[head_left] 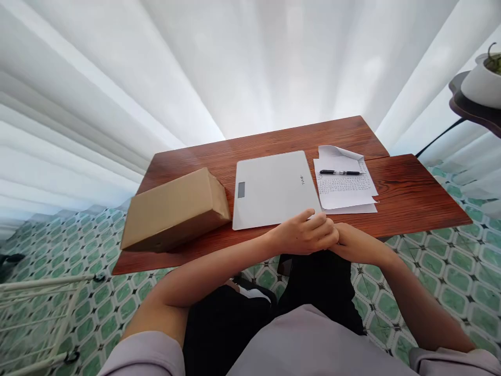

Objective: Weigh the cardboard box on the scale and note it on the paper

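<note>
1. Two bare hands meet at the near edge of the tabletop (410, 193), just below the middle of the frame. The left hand (303, 233) lies over the right hand (352, 241), fingers curled and folded together; neither holds anything.
2. One flat white scale (274, 189) lies on the tabletop just above the hands, at the centre of the frame. It is a thin, smooth slab with rounded corners, a small dark display window near its left edge and a small printed mark near its right edge. The left hand's fingertips sit just at its near right corner; whether they touch it cannot be told.
3. One cardboard box (176, 210) sits at the centre left, a plain brown oblong with a matte surface, closed, its left end reaching over the tabletop's edge.
4. A small stack of white paper sheets (344, 185) lies right of the scale; the top sheet bears handwritten lines and the far corner of the stack curls up. The count of sheets cannot be told.
5. One black pen (340, 172) lies crosswise on the paper.
6. The tabletop is reddish-brown wood with visible grain, in two rectangular sections.
7. One white round pot (481, 83) with a green plant stands on a dark shelf at the upper right.
8. White pleated curtains fill the upper frame; green-and-white patterned tiles cover the floor.
</note>
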Action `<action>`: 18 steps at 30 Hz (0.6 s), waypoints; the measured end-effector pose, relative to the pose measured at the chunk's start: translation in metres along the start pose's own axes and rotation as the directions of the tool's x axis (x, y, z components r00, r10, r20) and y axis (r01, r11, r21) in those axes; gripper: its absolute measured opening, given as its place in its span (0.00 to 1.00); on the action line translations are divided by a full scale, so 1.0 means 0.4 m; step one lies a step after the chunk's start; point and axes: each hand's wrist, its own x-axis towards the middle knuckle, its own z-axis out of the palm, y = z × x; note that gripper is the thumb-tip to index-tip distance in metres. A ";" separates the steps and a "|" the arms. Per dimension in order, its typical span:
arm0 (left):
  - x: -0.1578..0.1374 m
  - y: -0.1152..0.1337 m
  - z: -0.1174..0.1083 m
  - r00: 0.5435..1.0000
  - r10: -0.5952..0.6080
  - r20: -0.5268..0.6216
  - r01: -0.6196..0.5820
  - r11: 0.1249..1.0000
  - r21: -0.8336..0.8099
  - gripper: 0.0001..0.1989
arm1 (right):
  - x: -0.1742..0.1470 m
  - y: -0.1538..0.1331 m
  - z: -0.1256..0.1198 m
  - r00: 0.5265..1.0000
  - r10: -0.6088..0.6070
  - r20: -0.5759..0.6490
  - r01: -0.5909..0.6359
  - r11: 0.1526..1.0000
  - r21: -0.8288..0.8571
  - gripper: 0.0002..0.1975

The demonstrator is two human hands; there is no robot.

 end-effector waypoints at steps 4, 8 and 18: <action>0.041 -0.002 0.057 0.998 0.054 -0.036 -0.056 0.997 -0.057 0.06 | -0.038 0.022 -0.016 0.994 0.108 -0.008 -0.107 0.987 0.118 0.11; 0.071 0.013 0.106 0.992 0.041 -0.119 -0.054 0.993 -0.107 0.06 | -0.085 0.053 -0.060 0.987 0.156 0.032 -0.159 0.977 0.139 0.11; 0.090 0.064 0.147 0.997 -0.076 0.008 0.077 0.987 -0.140 0.14 | 0.032 0.123 -0.233 0.863 0.025 -0.505 -0.256 0.883 -0.393 0.15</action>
